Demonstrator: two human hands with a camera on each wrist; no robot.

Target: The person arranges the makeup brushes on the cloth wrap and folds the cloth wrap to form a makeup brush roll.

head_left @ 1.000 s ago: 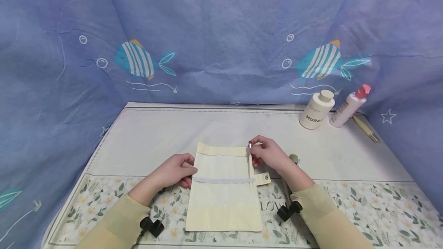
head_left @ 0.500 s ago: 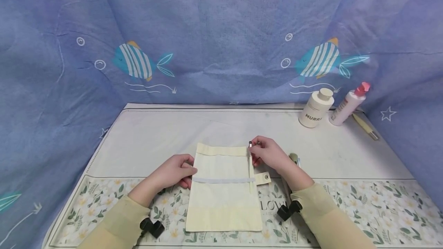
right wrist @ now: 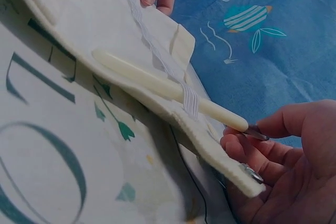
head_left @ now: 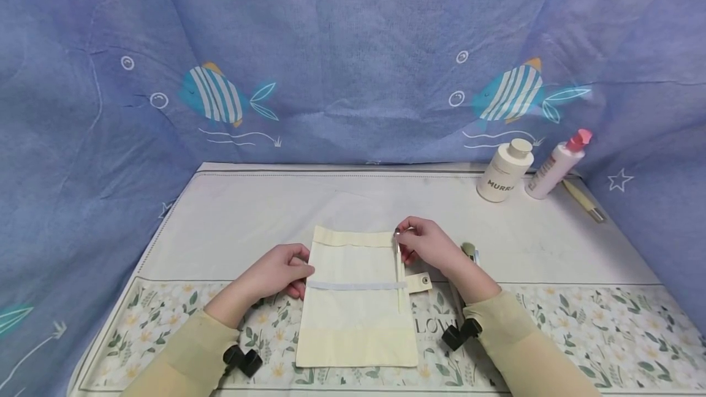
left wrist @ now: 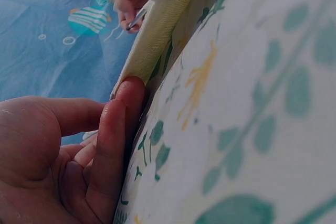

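The cream fabric roll (head_left: 357,299) lies flat on the floral table mat (head_left: 579,329), directly in front of the person, with its long axis running away from the body. All positions below are given relative to this roll.

1 slim cream-handled tool (right wrist: 168,86) lies along the right edge of the roll, parallel to its long axis, threaded under the white elastic band (head_left: 355,287) that crosses the roll at mid-length. The right hand (head_left: 427,242) is at the far right corner of the roll and is the hand nearer the tool. Its thumb and forefinger are closed in a pinch on the tool's dark metal end; the other fingers curl beneath the roll's edge.

The left hand (head_left: 278,273) is at the left edge of the roll, level with the band. Its fingertips press on the fabric edge, fingers nearly straight, gripping nothing.

A snap tab (head_left: 420,283) projects from the right edge. 2 bottles (head_left: 504,171) stand well beyond the far right corner.

Hidden or unclear: the tool's working tip is covered by the right fingers, and a second tool (head_left: 469,251) behind the right wrist is mostly concealed.
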